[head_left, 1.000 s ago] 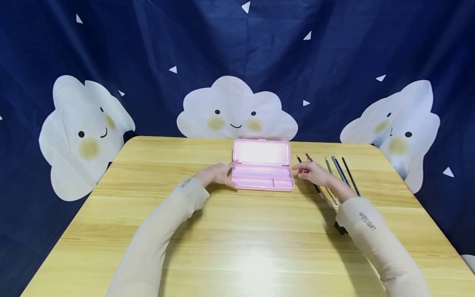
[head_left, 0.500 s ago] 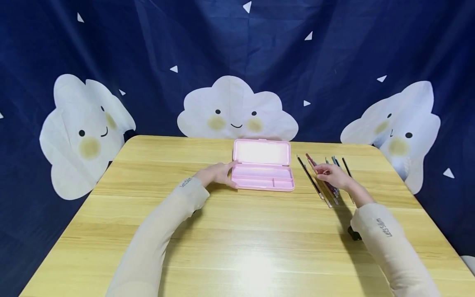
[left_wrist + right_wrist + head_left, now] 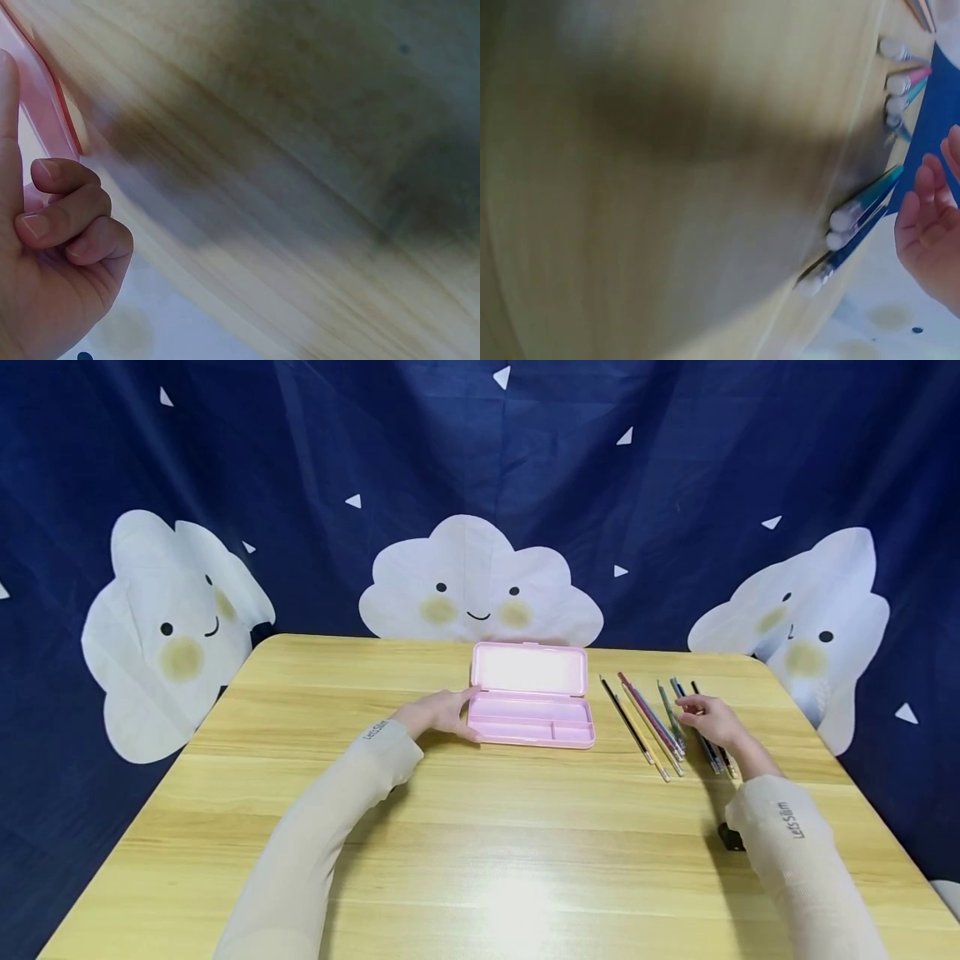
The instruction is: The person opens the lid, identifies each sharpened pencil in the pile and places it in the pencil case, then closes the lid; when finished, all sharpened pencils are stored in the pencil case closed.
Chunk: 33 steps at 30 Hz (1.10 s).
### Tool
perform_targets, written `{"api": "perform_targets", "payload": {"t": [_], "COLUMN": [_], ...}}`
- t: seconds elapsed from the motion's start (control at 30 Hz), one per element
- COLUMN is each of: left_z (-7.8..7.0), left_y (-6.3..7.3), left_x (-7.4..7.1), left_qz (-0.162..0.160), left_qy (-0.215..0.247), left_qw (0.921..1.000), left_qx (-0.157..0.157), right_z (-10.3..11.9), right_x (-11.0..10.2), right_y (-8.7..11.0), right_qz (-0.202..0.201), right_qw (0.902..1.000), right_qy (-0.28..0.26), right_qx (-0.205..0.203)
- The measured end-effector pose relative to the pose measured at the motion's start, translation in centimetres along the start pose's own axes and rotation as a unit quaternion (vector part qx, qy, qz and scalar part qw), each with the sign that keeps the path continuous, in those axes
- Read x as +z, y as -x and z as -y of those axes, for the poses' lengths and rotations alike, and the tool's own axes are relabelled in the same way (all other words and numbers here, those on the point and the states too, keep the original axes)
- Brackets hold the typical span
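Observation:
An open pink pencil case [image 3: 531, 732] lies near the far edge of the table, its lid tipped back and its compartments bare. My left hand [image 3: 438, 712] holds it by the left end, thumb at the front corner and index finger by the hinge. In the left wrist view, the other fingers [image 3: 64, 214] curl beside the pink case [image 3: 45, 97]. Right of the case, several pencils lie loosely side by side, including a black pencil [image 3: 626, 718] and a green pencil [image 3: 667, 703]. Over the right-hand pencils hovers my right hand [image 3: 708, 718], fingers loosely bent, holding nothing visible.
Pencil ends [image 3: 844, 219] show just beside the hand in the right wrist view. The wooden table [image 3: 480, 843] has its far edge close behind the case, where a dark blue curtain [image 3: 480, 443] with white clouds hangs.
My right hand has moved right from beside the case, across the pencils to the right-hand ones. Those at the left are uncovered and lie more spread. My left hand stays on the case.

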State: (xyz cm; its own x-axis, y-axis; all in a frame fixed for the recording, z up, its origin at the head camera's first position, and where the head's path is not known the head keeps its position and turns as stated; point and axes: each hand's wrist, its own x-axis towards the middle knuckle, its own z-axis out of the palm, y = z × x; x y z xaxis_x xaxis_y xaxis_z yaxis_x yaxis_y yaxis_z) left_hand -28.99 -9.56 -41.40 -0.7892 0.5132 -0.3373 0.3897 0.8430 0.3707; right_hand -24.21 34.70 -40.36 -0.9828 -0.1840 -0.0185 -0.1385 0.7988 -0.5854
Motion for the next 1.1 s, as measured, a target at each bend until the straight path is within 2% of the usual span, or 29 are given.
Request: {"api": "perform_targets", "payload": {"t": [0.2,0.57,0.87,1.1], "left_z": [0.0,-0.1,-0.1,-0.1], "left_y": [0.0,0.0,0.1,0.2], "left_x": [0.0,-0.1,-0.1,0.0], "left_qz": [0.000,0.005,0.004,0.003], "left_qy": [0.003,-0.001,-0.001,0.003], "left_qw": [1.0000,1.0000,1.0000,1.0000], "left_qx": [0.000,-0.008,-0.004,-0.001], "right_z": [-1.0,-1.7,-1.5,-1.2], "right_x": [-0.5,-0.7,-0.6,-0.6], "right_y": [0.2,0.3,0.1,-0.1], "right_qz": [0.003,0.036,0.033,0.048], "right_qw": [0.9989,0.9956,0.9930,0.9862], "right_qy": [0.021,0.054,0.081,0.105], "right_qx": [0.042,0.067,0.079,0.119]}}
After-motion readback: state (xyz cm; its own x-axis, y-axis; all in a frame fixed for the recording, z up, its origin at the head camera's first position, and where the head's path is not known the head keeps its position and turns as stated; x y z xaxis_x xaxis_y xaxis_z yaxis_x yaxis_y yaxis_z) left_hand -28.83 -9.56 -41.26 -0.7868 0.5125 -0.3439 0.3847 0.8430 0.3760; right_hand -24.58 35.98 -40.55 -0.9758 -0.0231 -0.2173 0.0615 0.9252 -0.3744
